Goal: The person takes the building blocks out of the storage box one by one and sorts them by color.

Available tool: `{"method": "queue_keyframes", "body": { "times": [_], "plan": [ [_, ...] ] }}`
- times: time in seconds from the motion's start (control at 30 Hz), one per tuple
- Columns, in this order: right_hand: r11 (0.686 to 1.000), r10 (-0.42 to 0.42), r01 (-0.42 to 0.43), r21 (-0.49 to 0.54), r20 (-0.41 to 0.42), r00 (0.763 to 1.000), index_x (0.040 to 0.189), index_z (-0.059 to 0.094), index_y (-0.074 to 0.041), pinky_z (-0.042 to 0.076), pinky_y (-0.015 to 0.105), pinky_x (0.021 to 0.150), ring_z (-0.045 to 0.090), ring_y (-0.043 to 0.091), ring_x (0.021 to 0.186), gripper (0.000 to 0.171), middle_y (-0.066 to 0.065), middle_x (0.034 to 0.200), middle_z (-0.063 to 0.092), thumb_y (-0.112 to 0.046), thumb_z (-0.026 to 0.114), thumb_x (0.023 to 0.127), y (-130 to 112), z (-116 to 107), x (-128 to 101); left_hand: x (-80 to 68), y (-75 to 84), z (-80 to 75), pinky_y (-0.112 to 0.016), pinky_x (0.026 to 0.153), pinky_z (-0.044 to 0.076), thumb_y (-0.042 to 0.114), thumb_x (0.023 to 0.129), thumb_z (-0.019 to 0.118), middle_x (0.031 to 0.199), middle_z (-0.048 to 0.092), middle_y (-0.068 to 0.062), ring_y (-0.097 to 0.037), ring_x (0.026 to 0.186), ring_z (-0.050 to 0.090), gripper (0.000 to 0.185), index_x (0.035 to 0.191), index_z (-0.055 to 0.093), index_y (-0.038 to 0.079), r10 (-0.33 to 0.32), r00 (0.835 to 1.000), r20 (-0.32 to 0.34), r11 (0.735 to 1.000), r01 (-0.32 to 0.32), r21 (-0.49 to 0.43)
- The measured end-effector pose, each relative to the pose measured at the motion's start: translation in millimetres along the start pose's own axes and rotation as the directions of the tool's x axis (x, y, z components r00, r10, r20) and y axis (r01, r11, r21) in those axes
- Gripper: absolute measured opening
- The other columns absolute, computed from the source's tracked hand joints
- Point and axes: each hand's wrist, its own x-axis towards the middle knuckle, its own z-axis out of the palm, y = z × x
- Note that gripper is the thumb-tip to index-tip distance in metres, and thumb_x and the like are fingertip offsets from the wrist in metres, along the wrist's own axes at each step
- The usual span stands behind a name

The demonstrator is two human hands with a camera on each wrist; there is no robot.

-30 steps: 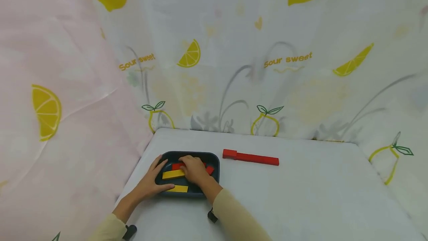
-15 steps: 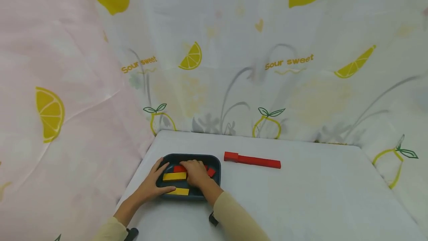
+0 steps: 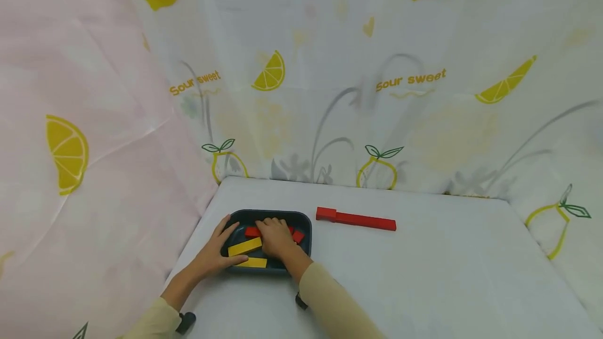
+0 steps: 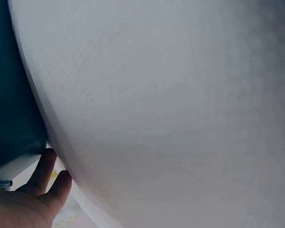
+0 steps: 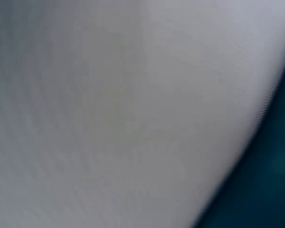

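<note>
Lower left of the head view: left hand (image 3: 213, 253) spread against the near-left rim of the dark tray (image 3: 305, 222), fingers straight, thumb along the front edge; bracing, nothing gripped. Right hand (image 3: 275, 236) inside the tray, fingers bent down over the red blocks (image 3: 252, 232); whether one is pinched cannot be told, knuckles in the way.

Change since a second ago: upper yellow block (image 3: 245, 246) now tilted instead of lying level, right hand barely moved; judged as rummaging among the pieces, nothing lifted out yet. Lower yellow block (image 3: 253, 262) unchanged at the near wall.

Further up, centre of frame: long red bar (image 3: 356, 219) on the white table (image 3: 424, 276), well apart from the tray, unmoved. Lemon-print curtain (image 3: 330, 93) behind.

Wrist views: almost wholly blurred white surface; left shows only fingertips beside a dark tray edge, right only a dark corner.
</note>
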Motion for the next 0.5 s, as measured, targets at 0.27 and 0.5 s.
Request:
{"method": "queue_keyframes", "body": {
  "times": [0.27, 0.5],
  "plan": [
    [0.999, 0.009, -0.007, -0.044, 0.038, 0.999, 0.139, 0.055, -0.021, 0.042, 0.034, 0.103, 0.052, 0.016, 0.118, 0.043, -0.003, 0.13, 0.056, -0.032, 0.059, 0.098, -0.7, 3.9, 1.3, 0.7, 0.2, 0.2, -0.074, 0.104, 0.032, 0.05, 0.08, 0.077, 0.165, 0.009, -0.018, -0.048, 0.143, 0.026, 0.094, 0.153, 0.035, 0.009, -0.017, 1.0, 0.008, 1.0, 0.017, -0.001],
    [0.999, 0.032, -0.032, -0.013, 0.034, 0.999, 0.134, 0.059, -0.02, 0.043, 0.034, 0.102, 0.053, 0.016, 0.115, 0.04, -0.004, 0.127, 0.058, -0.038, 0.06, 0.098, -0.2, 1.4, 1.5, 0.7, 3.6, -2.1, -0.075, 0.104, 0.031, 0.049, 0.08, 0.077, 0.165, 0.009, -0.019, -0.049, 0.142, 0.026, 0.094, 0.153, 0.035, 0.007, -0.028, 0.999, 0.015, 1.0, 0.028, 0.002]
  ]
}}
